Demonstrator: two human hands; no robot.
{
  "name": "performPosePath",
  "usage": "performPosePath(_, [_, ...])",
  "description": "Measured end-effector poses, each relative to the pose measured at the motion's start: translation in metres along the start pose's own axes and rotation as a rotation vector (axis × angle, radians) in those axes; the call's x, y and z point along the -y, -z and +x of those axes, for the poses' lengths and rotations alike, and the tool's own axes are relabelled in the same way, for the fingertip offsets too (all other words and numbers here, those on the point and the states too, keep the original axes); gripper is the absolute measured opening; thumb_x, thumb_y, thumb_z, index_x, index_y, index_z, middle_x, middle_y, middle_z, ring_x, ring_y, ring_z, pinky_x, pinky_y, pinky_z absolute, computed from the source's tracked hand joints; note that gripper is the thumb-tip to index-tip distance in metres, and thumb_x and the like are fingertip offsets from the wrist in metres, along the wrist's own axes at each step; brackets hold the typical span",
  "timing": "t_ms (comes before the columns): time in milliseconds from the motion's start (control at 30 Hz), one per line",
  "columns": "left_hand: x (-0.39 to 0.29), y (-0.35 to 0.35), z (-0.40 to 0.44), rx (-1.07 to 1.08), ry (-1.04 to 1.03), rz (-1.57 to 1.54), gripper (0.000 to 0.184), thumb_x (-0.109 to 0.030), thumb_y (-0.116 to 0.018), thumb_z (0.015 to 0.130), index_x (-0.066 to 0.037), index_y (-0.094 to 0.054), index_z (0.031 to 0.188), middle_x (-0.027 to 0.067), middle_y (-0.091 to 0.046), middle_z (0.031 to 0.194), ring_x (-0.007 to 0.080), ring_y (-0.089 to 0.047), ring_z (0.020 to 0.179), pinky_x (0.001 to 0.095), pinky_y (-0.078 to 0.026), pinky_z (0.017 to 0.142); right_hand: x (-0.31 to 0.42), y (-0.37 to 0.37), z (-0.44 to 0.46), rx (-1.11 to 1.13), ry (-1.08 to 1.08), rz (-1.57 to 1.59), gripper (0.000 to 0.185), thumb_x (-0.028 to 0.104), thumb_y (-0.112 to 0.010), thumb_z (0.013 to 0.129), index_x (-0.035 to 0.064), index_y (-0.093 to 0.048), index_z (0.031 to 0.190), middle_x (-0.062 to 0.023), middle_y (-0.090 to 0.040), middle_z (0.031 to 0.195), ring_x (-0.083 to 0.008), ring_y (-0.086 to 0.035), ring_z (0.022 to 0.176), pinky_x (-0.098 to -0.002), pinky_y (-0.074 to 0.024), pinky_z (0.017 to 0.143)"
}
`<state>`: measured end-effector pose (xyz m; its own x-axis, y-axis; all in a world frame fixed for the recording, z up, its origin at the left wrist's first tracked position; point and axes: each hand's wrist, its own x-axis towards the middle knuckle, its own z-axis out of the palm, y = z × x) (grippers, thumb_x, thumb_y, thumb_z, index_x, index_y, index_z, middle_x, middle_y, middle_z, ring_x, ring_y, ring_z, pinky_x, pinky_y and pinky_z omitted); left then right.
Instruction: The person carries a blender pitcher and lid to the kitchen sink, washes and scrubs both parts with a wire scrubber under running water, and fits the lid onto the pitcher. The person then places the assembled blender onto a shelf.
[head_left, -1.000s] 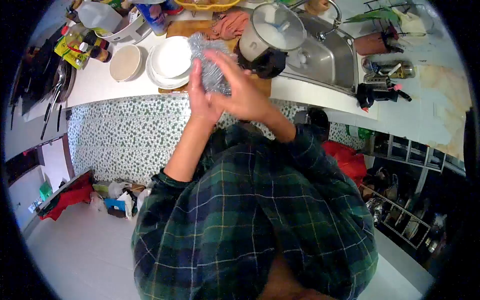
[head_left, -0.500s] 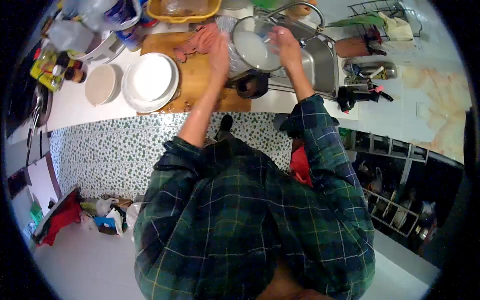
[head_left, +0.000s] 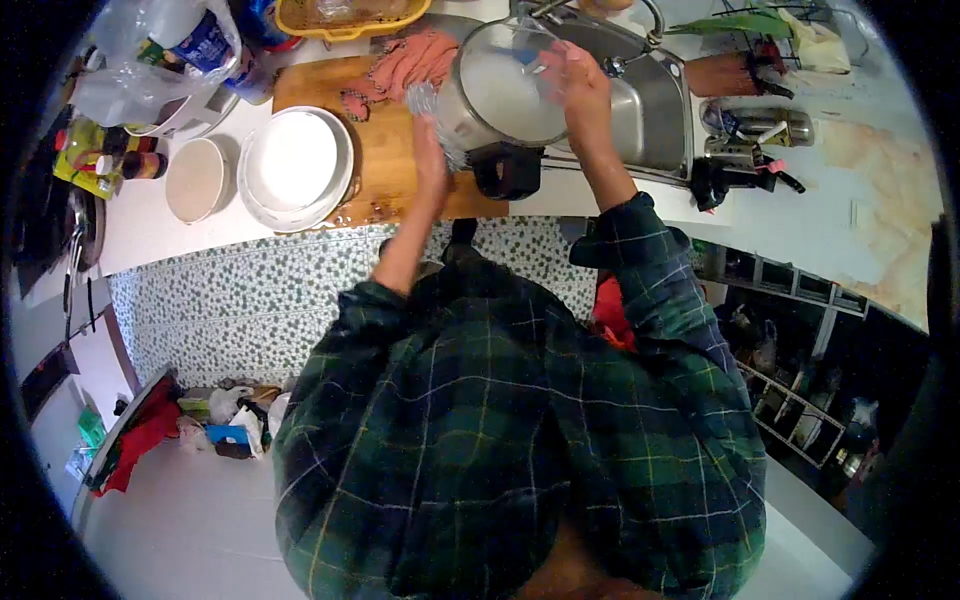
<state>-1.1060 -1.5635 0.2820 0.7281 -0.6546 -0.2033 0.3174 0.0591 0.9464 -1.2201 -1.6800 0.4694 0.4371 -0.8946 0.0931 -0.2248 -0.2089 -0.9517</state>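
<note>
Fingers curl on the right hand [head_left: 588, 100], three o'clock of the pot [head_left: 463, 115]; grip unclear.
Left hand [head_left: 431, 165] against silvery bundle [head_left: 424, 101], eight o'clock; closure unclear.

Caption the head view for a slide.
Left hand beside the pot, right hand at its rim, with white dishes to the left and the sink to the right.

White counter [head_left: 150, 225]; green-speckled panels [head_left: 220, 310] below; pale floor [head_left: 190, 510]; dark shelving [head_left: 800, 425] at right.
</note>
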Motion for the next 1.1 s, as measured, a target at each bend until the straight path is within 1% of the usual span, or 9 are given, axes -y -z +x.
performPosePath(100, [-0.027, -0.026, -0.014, -0.041, -0.362, 0.053, 0.043, -0.028, -0.032, 0.095, 0.006, -0.052, 0.111, 0.0220, -0.053, 0.113, 0.0337, -0.050, 0.101, 0.0363, -0.037, 0.089, 0.003, 0.000, 0.004, -0.064, -0.087, 0.093, 0.046, 0.041, -0.041, 0.093, 0.0043, -0.050, 0.119, -0.0077, -0.059, 0.111, -0.0161, -0.057, 0.094, -0.0299, -0.0448, 0.078])
performPosePath(433, [-0.047, -0.020, -0.074, -0.093, -0.205, 0.164, 0.045, -0.029, -0.031, 0.096, 0.008, -0.044, 0.117, 0.0227, -0.047, 0.119, 0.0341, -0.043, 0.112, 0.0360, -0.029, 0.099, -0.019, 0.002, -0.010, -0.136, 0.002, 0.080, 0.039, 0.032, -0.043, 0.094, -0.0017, -0.054, 0.111, -0.0106, -0.064, 0.095, -0.0148, -0.058, 0.083, -0.0271, -0.0466, 0.072])
performPosePath(667, [-0.109, -0.024, -0.025, -0.030, -0.693, 0.219, 0.040, -0.024, -0.038, 0.094, 0.009, -0.045, 0.116, 0.0216, -0.054, 0.113, 0.0337, -0.049, 0.104, 0.0369, -0.034, 0.095, 0.007, 0.004, -0.006, -0.097, -0.038, 0.049, 0.040, 0.030, -0.041, 0.094, -0.0020, -0.051, 0.116, -0.0128, -0.063, 0.103, -0.0158, -0.056, 0.091, -0.0284, -0.0449, 0.079])
performPosePath(733, [-0.103, -0.008, -0.011, -0.189, -0.219, 0.321, 0.037, -0.023, -0.041, 0.094, 0.008, -0.047, 0.113, 0.0189, -0.057, 0.104, 0.0285, -0.053, 0.095, 0.0345, -0.038, 0.089, -0.004, 0.009, -0.005, -0.050, -0.022, 0.010, 0.041, 0.030, -0.040, 0.094, -0.0015, -0.049, 0.118, -0.0141, -0.057, 0.112, -0.0175, -0.053, 0.099, -0.0292, -0.0434, 0.084])
performPosePath(800, [-0.138, 0.001, -0.032, -0.142, -0.202, 0.465, 0.039, -0.025, -0.044, 0.093, 0.008, -0.046, 0.115, 0.0172, -0.056, 0.104, 0.0236, -0.052, 0.096, 0.0323, -0.038, 0.088, 0.004, 0.027, 0.001, -0.016, 0.005, -0.027, 0.042, 0.030, -0.039, 0.095, -0.0009, -0.047, 0.121, -0.0153, -0.052, 0.122, -0.0192, -0.050, 0.107, -0.0301, -0.0419, 0.088])
performPosePath(867, [-0.179, -0.005, -0.069, -0.273, -0.423, 0.059, 0.045, -0.027, -0.043, 0.094, 0.005, -0.037, 0.125, 0.0156, -0.052, 0.111, 0.0213, -0.049, 0.100, 0.0307, -0.038, 0.090, 0.052, 0.050, -0.028, -0.066, 0.643, -0.353, 0.048, 0.027, -0.045, 0.092, 0.0027, -0.037, 0.132, -0.0124, -0.040, 0.133, -0.0189, -0.040, 0.120, -0.0317, -0.0374, 0.095])
performPosePath(900, [-0.194, -0.011, -0.083, -0.283, -0.432, 0.010, 0.047, -0.024, -0.045, 0.092, 0.002, -0.031, 0.129, 0.0144, -0.048, 0.116, 0.0215, -0.048, 0.102, 0.0326, -0.038, 0.091, 0.079, 0.049, -0.045, -0.047, 0.656, -0.329, 0.048, 0.027, -0.045, 0.092, 0.0027, -0.037, 0.132, -0.0124, -0.040, 0.133, -0.0189, -0.040, 0.120, -0.0317, -0.0374, 0.095])
performPosePath(967, [-0.222, -0.036, -0.109, -0.196, -0.535, 0.049, 0.060, -0.020, -0.050, 0.088, -0.001, -0.019, 0.136, 0.0151, -0.041, 0.126, 0.0239, -0.044, 0.110, 0.0354, -0.036, 0.094, 0.116, 0.050, -0.077, 0.440, -0.168, 0.597, 0.049, 0.021, -0.044, 0.093, 0.0035, -0.028, 0.136, -0.0104, -0.037, 0.135, -0.0185, -0.038, 0.122, -0.0304, -0.0381, 0.095])
performPosePath(1100, [-0.226, -0.088, -0.119, 0.018, -0.964, 0.690, 0.073, -0.014, -0.059, 0.081, 0.001, -0.017, 0.138, 0.0194, -0.038, 0.131, 0.0272, -0.039, 0.121, 0.0365, -0.033, 0.099, 0.076, 0.044, -0.054, 0.466, 0.250, 0.125, 0.040, 0.008, -0.044, 0.088, 0.0029, -0.038, 0.127, -0.0176, -0.039, 0.132, -0.0275, -0.045, 0.116, -0.0358, -0.0408, 0.094])
